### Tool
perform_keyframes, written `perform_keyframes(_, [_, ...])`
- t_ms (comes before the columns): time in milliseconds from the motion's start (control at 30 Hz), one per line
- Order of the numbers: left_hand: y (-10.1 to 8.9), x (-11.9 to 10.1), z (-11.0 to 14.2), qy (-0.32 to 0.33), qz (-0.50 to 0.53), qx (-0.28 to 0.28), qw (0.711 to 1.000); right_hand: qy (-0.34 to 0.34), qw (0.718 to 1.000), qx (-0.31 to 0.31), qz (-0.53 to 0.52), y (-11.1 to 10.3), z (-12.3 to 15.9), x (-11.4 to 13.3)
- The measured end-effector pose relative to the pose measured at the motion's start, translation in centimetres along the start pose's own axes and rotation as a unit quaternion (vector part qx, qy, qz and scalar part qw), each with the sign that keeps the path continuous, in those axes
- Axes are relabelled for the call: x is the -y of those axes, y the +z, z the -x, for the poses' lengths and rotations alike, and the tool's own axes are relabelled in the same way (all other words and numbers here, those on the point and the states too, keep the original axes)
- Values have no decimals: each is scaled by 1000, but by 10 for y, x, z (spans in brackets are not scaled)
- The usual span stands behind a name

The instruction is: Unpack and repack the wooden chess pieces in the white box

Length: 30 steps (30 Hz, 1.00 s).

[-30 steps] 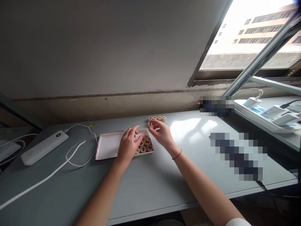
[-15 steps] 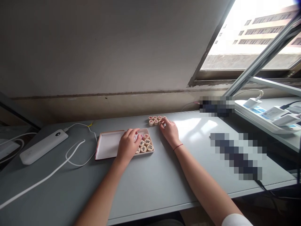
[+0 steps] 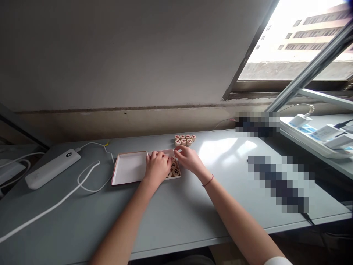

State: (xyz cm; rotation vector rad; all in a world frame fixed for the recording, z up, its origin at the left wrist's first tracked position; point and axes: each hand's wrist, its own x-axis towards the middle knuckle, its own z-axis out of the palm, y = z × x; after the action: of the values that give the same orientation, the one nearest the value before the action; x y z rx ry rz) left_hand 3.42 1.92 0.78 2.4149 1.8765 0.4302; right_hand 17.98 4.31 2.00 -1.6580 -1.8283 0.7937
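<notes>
Round wooden xiangqi pieces (image 3: pixel 175 172) with dark characters lie in the right half of a shallow open box (image 3: pixel 162 151). My left hand (image 3: pixel 158 165) is over that half, its fingers curled down among the pieces and its thumb close to them. Its fingertips are hidden, so what they hold does not show. My right hand (image 3: pixel 189 159) hovers at the box's far right corner, finger and thumb slightly apart, with no piece visible between them. Behind it, several red-marked xiangqi pieces (image 3: pixel 183 142) stand in two rows on the desk.
The box's bare lid (image 3: pixel 129 167) lies flat on the left. A white power bank (image 3: pixel 52 168) and a white cable (image 3: pixel 55 209) are farther left on the grey desk (image 3: pixel 176 221). Right, a power strip (image 3: pixel 325 147) with chargers sits on a ledge; blurred dark objects lie nearby.
My right hand has come away from the rows of pieces, toward me and left to the box corner. My left hand has shifted slightly right, its fingers curling closer over the pieces.
</notes>
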Motion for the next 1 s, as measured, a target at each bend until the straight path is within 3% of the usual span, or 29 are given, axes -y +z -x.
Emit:
perform_keyframes(233, [1,-6,-5,-57,59,11,997,13,1000,10,4,0,2,3])
perform_keyframes(367, [0,-6,-5,-89,85,-28,992,-4,1000,-18,3,3,0,-2])
perform_keyframes(467, [-5,-5,-4,-114,105,-92,984,-112,992,-51,27,3,-2,-7])
perform_keyframes(567, [-10,-3,-1,-125,175,-135,967,-232,971,-42,28,6,0,-7])
perform_keyframes(733, [-14,1,1,-126,335,-140,923,-284,956,-72,24,14,4,0])
perform_keyframes(867, [-14,4,3,-146,431,-163,876,-256,958,-123,36,1,-2,-7])
perform_keyframes(1000, [-12,9,3,-145,494,-192,835,-81,973,-201,83,-27,-15,-35])
